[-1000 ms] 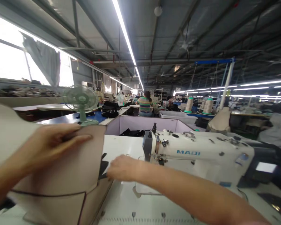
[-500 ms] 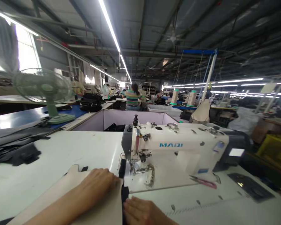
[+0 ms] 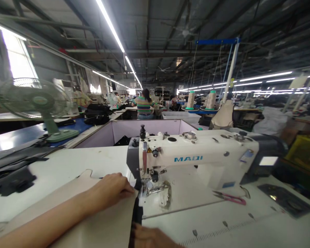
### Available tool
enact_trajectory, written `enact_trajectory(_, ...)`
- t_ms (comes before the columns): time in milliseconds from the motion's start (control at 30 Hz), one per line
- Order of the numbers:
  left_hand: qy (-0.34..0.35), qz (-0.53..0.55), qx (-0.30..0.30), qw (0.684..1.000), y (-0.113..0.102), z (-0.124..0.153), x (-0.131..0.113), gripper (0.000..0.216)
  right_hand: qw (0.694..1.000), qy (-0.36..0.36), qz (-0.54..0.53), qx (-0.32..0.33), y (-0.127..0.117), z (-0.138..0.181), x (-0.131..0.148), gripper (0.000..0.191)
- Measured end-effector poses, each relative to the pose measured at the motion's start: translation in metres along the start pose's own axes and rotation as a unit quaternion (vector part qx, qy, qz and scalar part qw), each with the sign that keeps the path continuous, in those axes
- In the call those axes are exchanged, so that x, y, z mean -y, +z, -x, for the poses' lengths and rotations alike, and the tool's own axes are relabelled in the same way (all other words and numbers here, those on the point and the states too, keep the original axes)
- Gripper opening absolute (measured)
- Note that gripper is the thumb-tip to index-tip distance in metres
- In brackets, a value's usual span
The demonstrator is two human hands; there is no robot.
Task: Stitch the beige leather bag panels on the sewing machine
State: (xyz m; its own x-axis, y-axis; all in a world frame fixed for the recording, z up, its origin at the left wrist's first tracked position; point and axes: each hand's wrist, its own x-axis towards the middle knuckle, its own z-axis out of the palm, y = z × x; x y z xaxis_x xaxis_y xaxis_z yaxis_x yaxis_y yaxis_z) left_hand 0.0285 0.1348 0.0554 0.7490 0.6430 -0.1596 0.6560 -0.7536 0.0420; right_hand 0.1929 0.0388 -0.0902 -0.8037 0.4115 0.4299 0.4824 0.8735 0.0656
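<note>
A large beige panel (image 3: 111, 220) lies across the sewing table, with a black strip (image 3: 137, 210) along its right edge. The far end of that edge is at the presser foot area of the white sewing machine (image 3: 196, 151). My left hand (image 3: 113, 187) is on top of the panel close to the needle, its fingers bent and pressed together on the material near the edge. Lower down, my right hand (image 3: 151, 236) grips the black strip at the panel's edge, its fingertips partly hidden by the material. The needle itself is too small to make out.
Pink-handled thread snips (image 3: 232, 198) lie on the machine bed. Dark fabric pieces (image 3: 12, 175) are piled at the left, by a green fan (image 3: 41, 106). Thread cones (image 3: 190, 100) stand behind the machine. A person in a striped shirt (image 3: 144, 105) is farther back.
My left hand and the panel have moved slightly up toward the needle. My right hand is lower in the picture. The view has shifted a little.
</note>
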Motion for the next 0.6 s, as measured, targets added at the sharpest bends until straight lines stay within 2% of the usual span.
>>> enact_trajectory(100, 0.026, 0.023, 0.014, 0.999, 0.002, 0.002, 0.008, 0.03, 0.999, 0.02, 0.029, 0.038, -0.006, -0.009, -0.013, 0.005)
enact_trajectory(200, 0.022, 0.031, 0.015, 0.999, 0.016, 0.008, 0.007, 0.033, 0.996, 0.053, 0.023, 0.062, -0.013, -0.01, -0.02, 0.008)
enact_trajectory(333, -0.02, -0.018, -0.033, 0.999, 0.044, 0.008, 0.0, 0.031, 0.998, 0.055, -0.002, 0.015, -0.02, -0.003, -0.021, 0.012)
enact_trajectory(433, -0.034, -0.019, -0.044, 0.998, 0.057, -0.001, -0.003, 0.032, 0.999, 0.048, 0.006, 0.008, -0.02, 0.001, -0.022, 0.017)
enact_trajectory(533, -0.019, -0.013, -0.04, 0.999, 0.054, -0.014, -0.006, 0.028, 0.999, 0.04, 0.014, -0.002, -0.015, 0.002, -0.027, 0.017)
enact_trajectory(600, -0.009, -0.009, -0.042, 0.999, 0.046, -0.021, -0.009, 0.025, 0.998, 0.043, 0.012, -0.036, -0.01, 0.004, -0.031, 0.019)
